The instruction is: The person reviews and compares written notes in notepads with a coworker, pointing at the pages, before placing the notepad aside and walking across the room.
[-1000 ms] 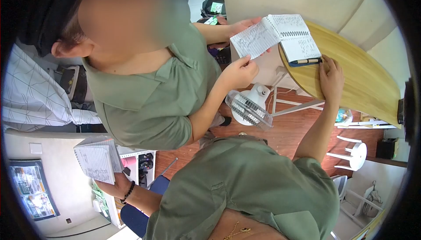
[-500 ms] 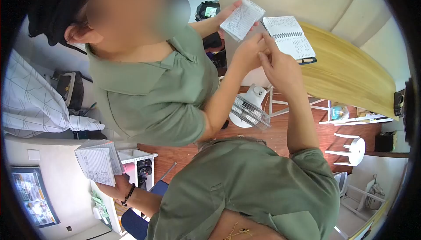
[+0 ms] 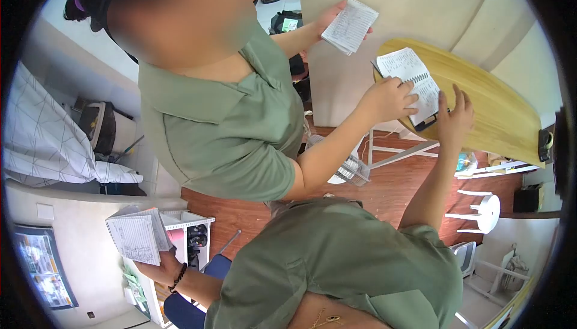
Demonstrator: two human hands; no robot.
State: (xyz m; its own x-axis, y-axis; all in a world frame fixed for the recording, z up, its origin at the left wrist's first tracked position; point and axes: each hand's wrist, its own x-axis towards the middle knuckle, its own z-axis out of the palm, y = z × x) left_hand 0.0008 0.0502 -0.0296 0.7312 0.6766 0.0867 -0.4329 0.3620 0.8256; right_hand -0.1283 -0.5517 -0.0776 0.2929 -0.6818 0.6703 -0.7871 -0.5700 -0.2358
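At lower left, left hand (image 3: 159,270) grips spiral notebook (image 3: 131,237) by lower corner, fingers clamped, likely bearing weight. Farther, right hand (image 3: 458,121), fingers half-spread, seemingly empty, beside open notebook (image 3: 425,90) on desk (image 3: 499,101); co-worker's hand (image 3: 390,97) overlaps pages, perhaps steadying.

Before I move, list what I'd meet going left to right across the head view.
Pad in left hand → fan → open notebook → stool → black box.
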